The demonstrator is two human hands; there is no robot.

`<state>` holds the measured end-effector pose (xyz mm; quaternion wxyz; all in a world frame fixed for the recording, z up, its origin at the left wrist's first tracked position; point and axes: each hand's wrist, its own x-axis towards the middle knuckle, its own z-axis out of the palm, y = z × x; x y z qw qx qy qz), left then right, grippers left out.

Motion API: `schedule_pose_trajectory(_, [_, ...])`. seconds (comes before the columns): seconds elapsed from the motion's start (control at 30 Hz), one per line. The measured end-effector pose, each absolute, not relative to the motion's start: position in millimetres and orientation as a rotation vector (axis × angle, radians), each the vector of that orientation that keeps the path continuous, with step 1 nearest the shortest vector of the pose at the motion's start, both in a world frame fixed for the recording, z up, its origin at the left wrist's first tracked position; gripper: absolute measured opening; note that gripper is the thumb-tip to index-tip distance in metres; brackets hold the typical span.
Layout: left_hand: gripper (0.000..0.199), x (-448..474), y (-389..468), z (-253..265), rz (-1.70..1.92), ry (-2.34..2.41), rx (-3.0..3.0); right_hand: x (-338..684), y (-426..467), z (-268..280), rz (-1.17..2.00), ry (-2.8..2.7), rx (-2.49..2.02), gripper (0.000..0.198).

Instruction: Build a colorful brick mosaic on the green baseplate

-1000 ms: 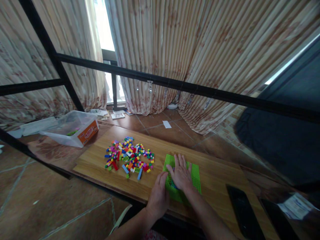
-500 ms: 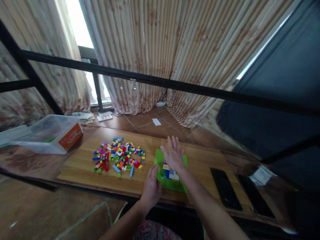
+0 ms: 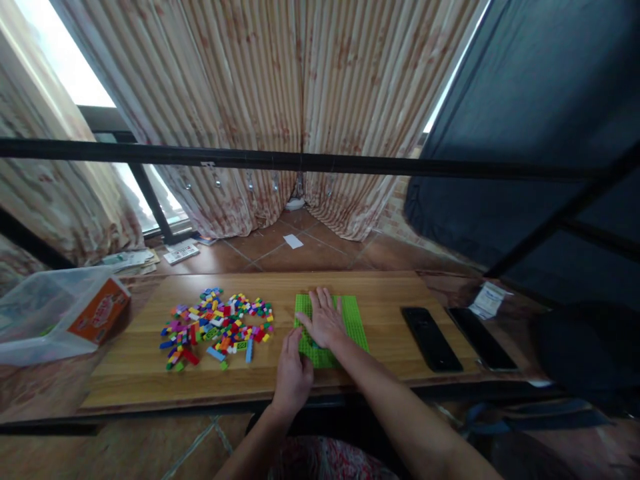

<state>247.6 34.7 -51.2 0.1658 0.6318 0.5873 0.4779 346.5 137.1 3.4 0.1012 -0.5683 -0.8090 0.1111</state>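
Observation:
A green studded baseplate (image 3: 354, 323) lies on the wooden board. My right hand (image 3: 324, 321) rests flat over its middle with the fingers stretched out, covering nearly all of the small brick build there. At the plate's left edge is my left hand (image 3: 294, 375), its fingers bent and closed against that edge, the thumb near the plate. To the left spreads a loose pile of small colourful toy bricks (image 3: 220, 327), with a light blue long brick (image 3: 249, 351) at its near side.
A clear plastic bin (image 3: 47, 333) with an orange label stands far left. Two dark phones, one nearer (image 3: 431, 339) and one farther right (image 3: 483, 338), lie on the right. Behind the board run a black metal bar (image 3: 280, 160) and striped curtains (image 3: 240, 80).
The camera view has turned and levelled. My right hand has come down over the small brick build, which showed beneath it before. My left hand stays at the plate's left edge.

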Motion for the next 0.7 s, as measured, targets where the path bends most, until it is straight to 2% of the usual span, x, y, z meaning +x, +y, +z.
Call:
schedule_pose_trajectory(0.13, [0.06,248,31,-47,1.294,1.676,1.861,349,134,2,0.301,-2.281,-1.648,0.071])
schedule_pose_trajectory(0.37, [0.051,255,23,-42,0.93,1.755,2.125,349,137,-4,0.304,-2.186,-1.655,0.063])
schedule_pose_trajectory(0.57, [0.053,258,22,-41,0.877,1.756,2.16,361,149,-11,0.615,-1.672,-1.541,0.054])
schedule_pose_trajectory(0.7, [0.056,257,21,-38,0.878,1.742,2.128,370,155,-16,0.708,-1.51,-1.509,0.054])
